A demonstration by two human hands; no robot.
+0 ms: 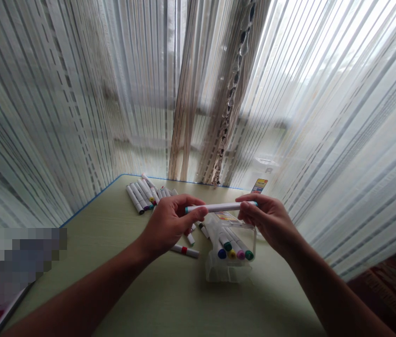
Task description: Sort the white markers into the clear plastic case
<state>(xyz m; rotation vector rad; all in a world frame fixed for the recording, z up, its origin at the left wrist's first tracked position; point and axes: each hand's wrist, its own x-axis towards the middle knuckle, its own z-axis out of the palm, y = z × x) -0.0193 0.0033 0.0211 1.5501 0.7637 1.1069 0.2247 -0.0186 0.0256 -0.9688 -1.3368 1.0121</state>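
I hold a white marker (220, 207) with teal ends level above the table, one end in each hand. My left hand (169, 222) pinches its left end between thumb and fingers. My right hand (266, 217) grips the right end with curled fingers. Just below lies a clear plastic marker case (231, 269) with several markers inside, their coloured caps (blue, yellow, pink, green) facing me. A loose marker with a red band (185, 251) lies on the table under my left hand.
Several white markers (143, 194) lie in a row at the far left of the pale green table (169, 299). Striped sheer curtains (78, 103) hang close round the table's far edges. A small yellow label (259, 185) stands by the curtain.
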